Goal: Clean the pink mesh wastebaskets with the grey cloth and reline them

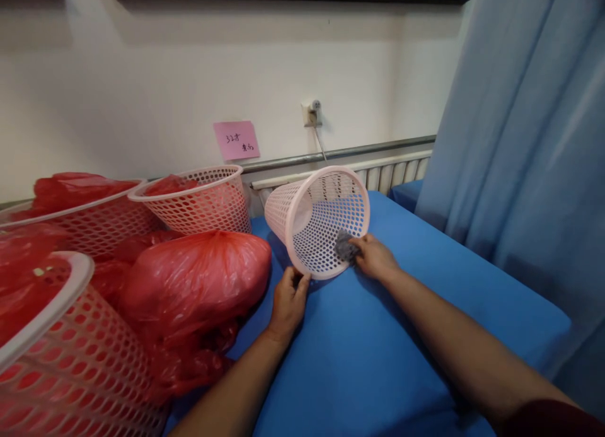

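A pink perforated plastic basket (289, 216) lies on its side on the blue-covered table (331, 361), its mouth facing me. My left hand (289, 301) pinches the lower left of its rim between thumb and fingers. In my right hand (375, 257) is a crumpled grey cloth (346, 246), held at the basket's mouth against the lower right of the inner wall. The fingers of my right hand are closed round one end of the cloth.
Left of the basket lies a full red plastic bag (203, 273). Pink baskets with red bags stand behind it (208, 203) and at the near left (85, 355). A blue curtain (510, 140) hangs at the right. The wall bears a pink note (236, 140), a socket (312, 113) and a radiator (401, 171).
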Demonstrator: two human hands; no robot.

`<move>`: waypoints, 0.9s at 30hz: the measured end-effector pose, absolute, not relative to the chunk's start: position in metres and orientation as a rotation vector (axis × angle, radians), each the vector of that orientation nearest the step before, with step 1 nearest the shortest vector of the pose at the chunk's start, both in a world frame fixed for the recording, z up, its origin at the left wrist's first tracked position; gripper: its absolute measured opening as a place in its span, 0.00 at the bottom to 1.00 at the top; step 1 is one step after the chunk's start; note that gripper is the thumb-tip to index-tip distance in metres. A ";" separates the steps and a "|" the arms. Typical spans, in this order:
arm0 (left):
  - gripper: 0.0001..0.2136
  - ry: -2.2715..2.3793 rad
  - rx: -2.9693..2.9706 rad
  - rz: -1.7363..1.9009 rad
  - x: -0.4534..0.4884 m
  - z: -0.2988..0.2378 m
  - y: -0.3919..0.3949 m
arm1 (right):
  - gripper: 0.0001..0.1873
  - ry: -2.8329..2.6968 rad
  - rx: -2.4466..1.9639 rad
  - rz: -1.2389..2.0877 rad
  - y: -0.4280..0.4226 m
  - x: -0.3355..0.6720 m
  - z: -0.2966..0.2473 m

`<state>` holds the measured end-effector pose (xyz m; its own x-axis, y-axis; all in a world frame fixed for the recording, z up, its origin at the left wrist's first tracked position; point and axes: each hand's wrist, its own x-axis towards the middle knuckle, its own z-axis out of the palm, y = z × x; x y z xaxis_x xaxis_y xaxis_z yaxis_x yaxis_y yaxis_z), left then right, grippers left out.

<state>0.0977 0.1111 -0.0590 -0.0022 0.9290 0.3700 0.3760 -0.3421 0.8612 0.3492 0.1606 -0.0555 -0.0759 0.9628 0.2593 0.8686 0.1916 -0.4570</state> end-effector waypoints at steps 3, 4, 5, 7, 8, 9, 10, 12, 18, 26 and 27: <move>0.13 1.406 1.773 1.397 0.098 -0.053 0.107 | 0.27 -1.822 -1.882 0.098 0.167 0.366 -0.048; 0.13 1.412 1.774 1.403 0.098 -0.053 0.108 | 0.26 -1.830 -1.881 0.099 0.166 0.365 -0.048; 0.13 1.403 1.774 1.395 0.098 -0.055 0.108 | 0.26 -1.870 -1.857 0.118 0.163 0.360 -0.049; 0.13 1.350 1.770 1.331 0.099 -0.061 0.112 | 0.25 -2.013 -1.702 0.243 0.155 0.343 -0.055; 0.14 1.312 1.763 1.284 0.100 -0.065 0.114 | 0.25 -2.083 -1.572 0.343 0.151 0.334 -0.058; 0.15 1.275 1.752 1.242 0.100 -0.068 0.116 | 0.25 -2.129 -1.425 0.450 0.147 0.325 -0.061; 0.16 1.247 1.739 1.215 0.100 -0.071 0.117 | 0.26 -2.150 -1.285 0.550 0.145 0.319 -0.064; 0.16 1.233 1.725 1.214 0.100 -0.072 0.119 | 0.27 -2.148 -1.125 0.675 0.145 0.316 -0.067; 0.13 1.336 1.768 1.313 0.098 -0.055 0.111 | 0.27 -1.868 -1.792 0.257 0.167 0.364 -0.056; 0.15 1.306 1.773 1.251 0.101 -0.064 0.112 | 0.25 -2.066 -1.559 0.353 0.150 0.332 -0.058; 0.16 1.274 1.766 1.209 0.101 -0.068 0.114 | 0.25 -2.098 -1.413 0.466 0.147 0.323 -0.061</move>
